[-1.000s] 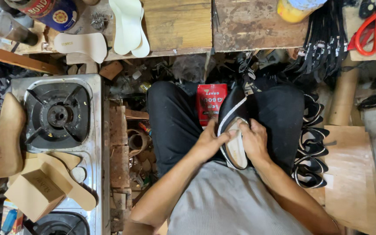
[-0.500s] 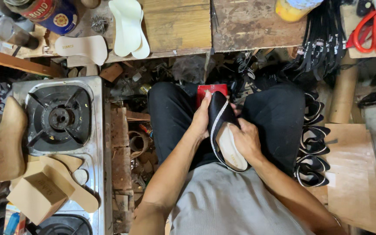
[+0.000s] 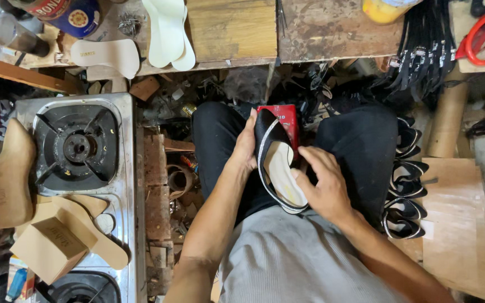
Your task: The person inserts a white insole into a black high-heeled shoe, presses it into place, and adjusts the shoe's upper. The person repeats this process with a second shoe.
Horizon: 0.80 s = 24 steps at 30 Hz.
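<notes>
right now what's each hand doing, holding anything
Left hand: closed on the toe end of the black shoe.
Right hand: gripping the same shoe at its side, thumb on the pale insole.

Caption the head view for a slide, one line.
Seated person's left hand and right hand hold a black shoe upper over the lap, beside a gas stove.

A small red box [image 3: 287, 120] stands between the person's knees, partly hidden behind the black shoe. At the top left, a round tin [image 3: 65, 12] with a red and blue label lies on the worktop. A plain brown cardboard box [image 3: 51, 245] rests on the stove's edge at lower left.
</notes>
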Available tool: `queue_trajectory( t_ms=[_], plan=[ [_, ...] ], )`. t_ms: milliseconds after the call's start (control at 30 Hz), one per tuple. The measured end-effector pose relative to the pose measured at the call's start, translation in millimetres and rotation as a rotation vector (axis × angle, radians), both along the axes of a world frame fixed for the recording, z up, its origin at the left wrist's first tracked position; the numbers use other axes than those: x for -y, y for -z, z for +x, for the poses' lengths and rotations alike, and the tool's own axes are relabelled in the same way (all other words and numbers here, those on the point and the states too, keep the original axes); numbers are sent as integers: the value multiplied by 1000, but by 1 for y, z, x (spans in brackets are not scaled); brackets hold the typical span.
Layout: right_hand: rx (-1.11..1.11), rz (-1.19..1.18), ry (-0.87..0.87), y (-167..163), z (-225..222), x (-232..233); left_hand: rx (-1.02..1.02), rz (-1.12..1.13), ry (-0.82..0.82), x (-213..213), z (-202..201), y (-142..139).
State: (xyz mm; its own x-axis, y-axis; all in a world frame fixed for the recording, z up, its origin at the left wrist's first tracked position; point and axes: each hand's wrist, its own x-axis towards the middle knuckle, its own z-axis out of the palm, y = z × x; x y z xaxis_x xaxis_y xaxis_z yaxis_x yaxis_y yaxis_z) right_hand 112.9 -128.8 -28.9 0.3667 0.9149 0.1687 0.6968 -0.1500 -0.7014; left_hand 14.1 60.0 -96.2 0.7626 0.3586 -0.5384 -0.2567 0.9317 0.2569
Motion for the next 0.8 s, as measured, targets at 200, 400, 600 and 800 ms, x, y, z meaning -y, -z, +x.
queue_trajectory(
  t_ms=[200, 400, 600, 800],
  plan=[
    [302, -226, -221, -8, -21, -6, 53, 55, 26, 9, 6, 3],
    [404, -345, -225, 2, -26, -15, 2, 77, 1, 17, 0, 7],
    [342, -239, -341, -3, -32, -16, 50, 88, -4, 18, -2, 6],
    [302, -256, -418, -8, -29, -17, 35, 130, -6, 20, 0, 7]
  ],
)
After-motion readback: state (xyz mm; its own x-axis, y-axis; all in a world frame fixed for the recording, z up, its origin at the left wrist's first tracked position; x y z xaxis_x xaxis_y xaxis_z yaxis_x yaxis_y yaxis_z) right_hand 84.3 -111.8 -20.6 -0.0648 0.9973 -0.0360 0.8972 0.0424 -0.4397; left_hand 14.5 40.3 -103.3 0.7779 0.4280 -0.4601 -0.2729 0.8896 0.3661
